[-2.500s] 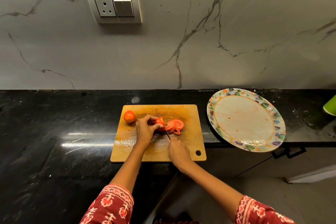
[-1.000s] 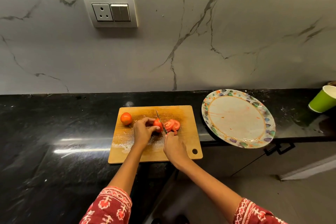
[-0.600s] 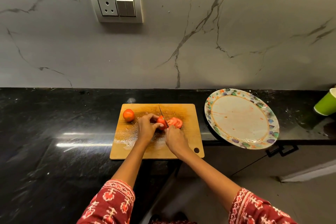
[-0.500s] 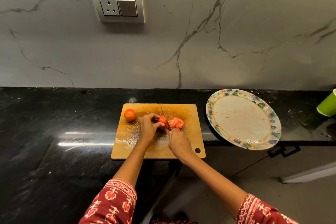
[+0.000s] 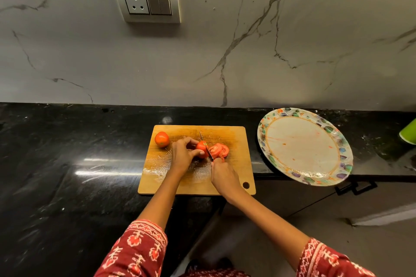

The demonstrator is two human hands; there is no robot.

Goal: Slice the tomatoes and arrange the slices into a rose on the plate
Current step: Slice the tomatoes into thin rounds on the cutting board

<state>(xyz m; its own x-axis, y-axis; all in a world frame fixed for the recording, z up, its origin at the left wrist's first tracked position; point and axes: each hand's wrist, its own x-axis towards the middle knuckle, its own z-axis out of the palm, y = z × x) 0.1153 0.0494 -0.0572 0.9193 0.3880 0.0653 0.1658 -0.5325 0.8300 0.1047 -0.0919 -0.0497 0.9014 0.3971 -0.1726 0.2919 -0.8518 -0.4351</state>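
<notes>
On the wooden cutting board (image 5: pixel 234 168) my left hand (image 5: pixel 183 156) grips a partly cut tomato (image 5: pixel 201 147). My right hand (image 5: pixel 224 174) holds a knife (image 5: pixel 206 145) whose blade runs through that tomato, tip pointing away from me. Cut tomato slices (image 5: pixel 219 150) lie in a small heap just right of the blade. A whole tomato (image 5: pixel 161 139) sits at the board's far left corner. The oval plate (image 5: pixel 337 139) with a coloured rim lies to the right of the board, with juice smears and no slices on it.
The board lies on a black stone counter (image 5: pixel 67 164) against a marble wall with a socket panel (image 5: pixel 147 0). A green cup (image 5: pixel 408 134) stands at the far right edge. The plate overhangs the counter's front edge above a drawer handle (image 5: pixel 355 188).
The knife has sawed back and forth through the held tomato, and the heap of slices beside it has stayed put. The camera view shifted slightly.
</notes>
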